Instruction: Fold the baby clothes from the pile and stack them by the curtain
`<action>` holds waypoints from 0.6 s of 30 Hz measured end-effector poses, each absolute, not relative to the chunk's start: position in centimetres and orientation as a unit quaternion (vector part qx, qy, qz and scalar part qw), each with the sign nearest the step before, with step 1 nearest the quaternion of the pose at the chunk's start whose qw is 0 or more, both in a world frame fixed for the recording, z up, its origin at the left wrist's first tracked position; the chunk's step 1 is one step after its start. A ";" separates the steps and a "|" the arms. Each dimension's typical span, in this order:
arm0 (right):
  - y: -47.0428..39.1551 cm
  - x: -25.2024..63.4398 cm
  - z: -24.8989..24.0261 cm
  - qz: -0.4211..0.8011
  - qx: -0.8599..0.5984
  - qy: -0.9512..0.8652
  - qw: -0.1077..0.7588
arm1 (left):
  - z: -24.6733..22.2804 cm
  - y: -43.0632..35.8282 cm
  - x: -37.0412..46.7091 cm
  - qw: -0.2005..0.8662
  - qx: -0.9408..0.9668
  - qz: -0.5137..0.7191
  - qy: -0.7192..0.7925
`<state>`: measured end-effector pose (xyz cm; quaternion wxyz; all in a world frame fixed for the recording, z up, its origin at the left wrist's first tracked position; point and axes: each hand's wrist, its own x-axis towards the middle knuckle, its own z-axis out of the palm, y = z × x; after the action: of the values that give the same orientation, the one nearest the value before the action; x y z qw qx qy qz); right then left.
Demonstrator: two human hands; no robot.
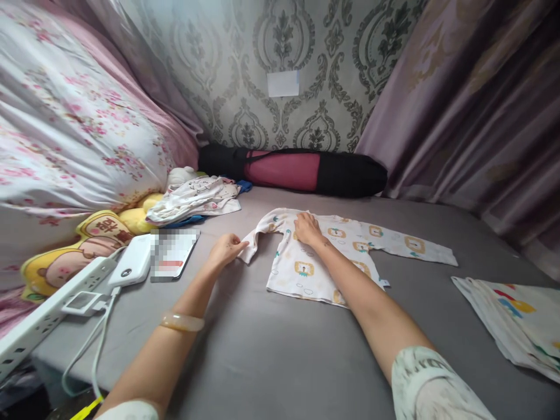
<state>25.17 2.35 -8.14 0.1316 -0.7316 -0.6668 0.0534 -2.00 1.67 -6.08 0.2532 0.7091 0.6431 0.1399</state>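
Note:
A small white long-sleeved shirt [324, 280] printed with orange lions and clouds lies spread on the grey bed sheet [245, 361]. Its right-hand sleeve stretches out straight, while the left-hand one bends downward. My left hand [226, 249] pinches the cuff of that bent sleeve between thumb and fingers. Near the neckline, my right hand [308, 227] presses on the shirt's upper part with its fingers lying over the fabric. A pale bangle [182, 322] circles my left wrist.
A stack of folded clothes [511, 321] lies at the right. Crumpled clothes [201, 198] sit back left, near a yellow plush toy [65, 262]. A power strip [52, 309], white power bank [130, 260] and cables line the left edge. A long black-and-red bag [284, 169] lies along the wall.

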 end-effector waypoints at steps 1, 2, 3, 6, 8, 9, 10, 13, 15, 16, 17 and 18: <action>2.9 24.9 -8.4 0.058 -0.739 -0.658 0.132 | -6.0 1.6 -1.7 0.260 0.708 0.139 0.642; 3.4 24.6 -8.6 0.059 -0.746 -0.649 0.135 | -5.9 1.6 -1.5 0.268 0.704 0.138 0.643; 3.8 24.4 -8.8 0.059 -0.753 -0.641 0.139 | -5.8 1.7 -1.3 0.277 0.698 0.137 0.646; 4.4 23.9 -9.5 0.047 -0.769 -0.618 0.156 | -5.7 2.0 -1.1 0.307 0.677 0.135 0.656; 4.5 23.5 -9.8 0.043 -0.774 -0.612 0.156 | -5.7 2.4 -1.2 0.333 0.671 0.125 0.651; 4.5 23.3 -9.9 0.043 -0.774 -0.612 0.153 | -5.7 2.6 -1.3 0.347 0.669 0.121 0.647; 4.4 23.2 -10.0 0.044 -0.774 -0.614 0.149 | -5.6 2.9 -1.4 0.360 0.668 0.119 0.641; 4.2 23.0 -10.0 0.049 -0.774 -0.616 0.141 | -5.2 3.8 -2.0 0.394 0.655 0.151 0.627; 4.1 22.9 -9.9 0.055 -0.772 -0.618 0.138 | -4.5 4.6 -2.6 0.401 0.643 0.207 0.619; 4.0 22.9 -9.9 0.060 -0.771 -0.619 0.138 | -4.1 5.1 -2.9 0.399 0.635 0.238 0.617; 4.0 22.9 -9.8 0.064 -0.770 -0.620 0.138 | -3.7 5.7 -3.2 0.395 0.626 0.269 0.616; 3.9 22.9 -9.8 0.067 -0.769 -0.621 0.138 | -3.3 6.3 -3.5 0.391 0.618 0.297 0.614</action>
<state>22.92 3.93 -9.77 0.1385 -0.7689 -0.6205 0.0674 -3.53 6.30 -3.34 0.3914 0.6178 0.6140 0.2969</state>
